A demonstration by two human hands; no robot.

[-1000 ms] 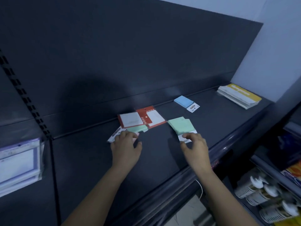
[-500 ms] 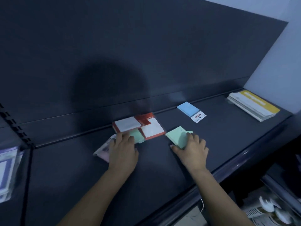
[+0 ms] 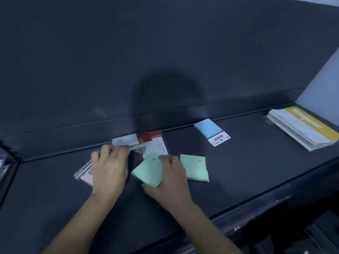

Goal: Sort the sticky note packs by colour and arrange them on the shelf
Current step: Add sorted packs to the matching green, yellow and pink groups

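My right hand (image 3: 169,180) grips a green sticky note pack (image 3: 149,170), tilted, thumb under its near edge. A second green pack (image 3: 195,167) lies flat just right of that hand. My left hand (image 3: 108,167) pinches another green pack (image 3: 137,148) at its fingertips and covers part of a pink pack (image 3: 84,174) on the shelf. Two red-and-white packs (image 3: 152,142) lie against the shelf's back wall behind both hands. A blue pack (image 3: 211,130) with a white header sits apart to the right.
The dark shelf (image 3: 256,171) has a raised front lip (image 3: 275,202). A stack of yellow-and-white booklets (image 3: 302,129) lies at the far right end. A perforated upright (image 3: 7,149) marks the left edge.
My right hand has lifted one green pack off the pair and swung it leftward, leaving the other lying flat. My left hand has taken hold of the green pack near the red ones.
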